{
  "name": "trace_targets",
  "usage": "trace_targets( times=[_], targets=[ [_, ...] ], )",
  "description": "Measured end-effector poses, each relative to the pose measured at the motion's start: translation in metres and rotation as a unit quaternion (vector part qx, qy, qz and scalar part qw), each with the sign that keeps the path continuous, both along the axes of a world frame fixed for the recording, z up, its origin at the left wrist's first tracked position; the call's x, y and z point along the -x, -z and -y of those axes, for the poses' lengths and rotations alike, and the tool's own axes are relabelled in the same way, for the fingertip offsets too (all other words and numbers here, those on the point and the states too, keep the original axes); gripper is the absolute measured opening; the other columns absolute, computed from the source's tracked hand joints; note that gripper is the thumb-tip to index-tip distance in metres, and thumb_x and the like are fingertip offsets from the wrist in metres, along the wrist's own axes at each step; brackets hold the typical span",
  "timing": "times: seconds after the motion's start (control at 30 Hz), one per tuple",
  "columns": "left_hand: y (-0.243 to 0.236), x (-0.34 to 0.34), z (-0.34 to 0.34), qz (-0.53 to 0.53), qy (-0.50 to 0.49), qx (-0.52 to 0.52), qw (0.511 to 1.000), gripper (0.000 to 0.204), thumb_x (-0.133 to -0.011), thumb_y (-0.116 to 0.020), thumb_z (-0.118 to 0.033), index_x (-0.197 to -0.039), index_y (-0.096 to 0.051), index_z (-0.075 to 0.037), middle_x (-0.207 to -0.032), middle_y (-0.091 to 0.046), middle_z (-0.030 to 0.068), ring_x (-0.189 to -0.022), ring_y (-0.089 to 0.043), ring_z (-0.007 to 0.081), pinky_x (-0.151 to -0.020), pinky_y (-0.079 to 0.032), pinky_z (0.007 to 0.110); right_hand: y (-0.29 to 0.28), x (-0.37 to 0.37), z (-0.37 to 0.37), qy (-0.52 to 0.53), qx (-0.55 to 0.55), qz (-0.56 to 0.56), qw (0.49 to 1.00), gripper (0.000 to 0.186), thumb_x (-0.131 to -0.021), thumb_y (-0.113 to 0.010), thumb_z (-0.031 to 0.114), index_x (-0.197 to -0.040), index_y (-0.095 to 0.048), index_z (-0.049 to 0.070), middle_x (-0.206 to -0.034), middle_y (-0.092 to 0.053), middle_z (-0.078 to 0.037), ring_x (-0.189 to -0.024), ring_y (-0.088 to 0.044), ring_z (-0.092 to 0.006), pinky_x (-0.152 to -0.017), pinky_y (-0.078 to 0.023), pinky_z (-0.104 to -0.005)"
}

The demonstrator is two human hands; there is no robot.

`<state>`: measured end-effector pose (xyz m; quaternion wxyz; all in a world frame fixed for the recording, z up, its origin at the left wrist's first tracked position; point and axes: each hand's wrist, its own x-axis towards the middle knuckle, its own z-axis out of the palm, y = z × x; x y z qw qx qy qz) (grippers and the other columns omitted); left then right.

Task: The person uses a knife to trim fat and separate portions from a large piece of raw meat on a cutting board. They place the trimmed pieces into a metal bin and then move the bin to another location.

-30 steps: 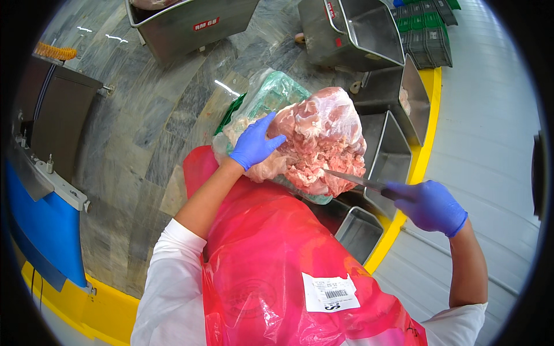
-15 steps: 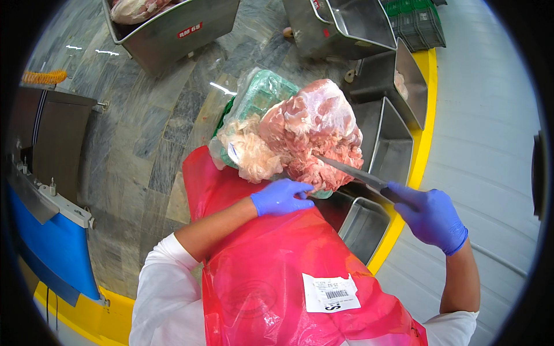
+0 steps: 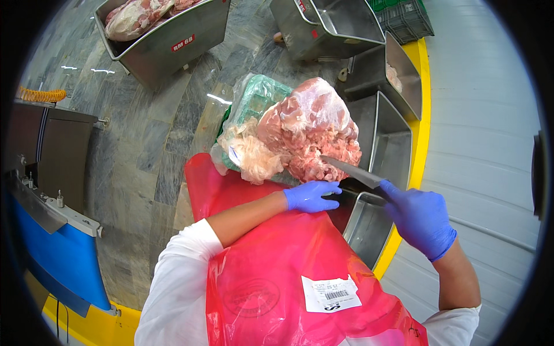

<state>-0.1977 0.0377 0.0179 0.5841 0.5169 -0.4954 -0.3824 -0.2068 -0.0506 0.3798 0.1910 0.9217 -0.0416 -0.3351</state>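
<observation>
A big piece of raw pink meat (image 3: 303, 115) rests on a green plastic crate (image 3: 259, 92) wrapped in clear plastic, with a crumpled plastic bag (image 3: 254, 155) at its left. My right hand (image 3: 421, 222), in a blue glove, grips a knife (image 3: 360, 173) whose tip is at the shredded lower part of the meat. My left hand (image 3: 311, 196), also gloved, is just below the meat near the red plastic apron (image 3: 271, 254), its fingers apart and holding nothing that I can see.
Steel bins stand right of the meat (image 3: 391, 155) and beyond it (image 3: 311, 34). A bin with meat (image 3: 156, 63) is at upper left. Stacked crates (image 3: 404, 20) stand at upper right. A steel machine with a blue panel (image 3: 63, 259) is left. A yellow ledge (image 3: 423, 150) runs along the right.
My left hand has left the top of the bag and moved down and right to below the meat. My right hand is slightly lower, still with the knife pointed into the meat.
</observation>
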Motion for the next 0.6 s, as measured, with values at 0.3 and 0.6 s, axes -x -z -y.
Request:
trace_targets(
  times=[0.3, 0.6],
  targets=[
    [0.012, -0.039, 0.004, 0.632, -0.099, 0.156, 0.752, 0.069, -0.089, -0.071, -0.036, -0.152, -0.054, -0.016, -0.165, -0.043, 0.0147, -0.15, -0.046, 0.0336, -0.12, -0.039, 0.057, -0.011, 0.083, 0.05, 0.141, -0.036, 0.215, 0.966, 0.045, -0.097, -0.071, 0.024, -0.142, -0.068, 0.023, -0.083, -0.072, -0.021, -0.072, -0.07, -0.0416, -0.066, -0.056, -0.0512],
    [-0.026, -0.126, 0.063, 0.551, -0.016, -0.03, 0.834, 0.092, -0.079, -0.076, -0.067, -0.157, -0.052, -0.025, -0.161, -0.05, 0.0147, -0.15, -0.04, 0.0452, -0.122, -0.023, 0.074, 0.063, 0.209, 0.062, 0.364, -0.164, 0.243, 0.884, 0.046, -0.095, -0.074, 0.028, -0.14, -0.069, 0.021, -0.089, -0.074, -0.023, -0.081, -0.072, -0.0446, -0.072, -0.057, -0.0518]
  ],
)
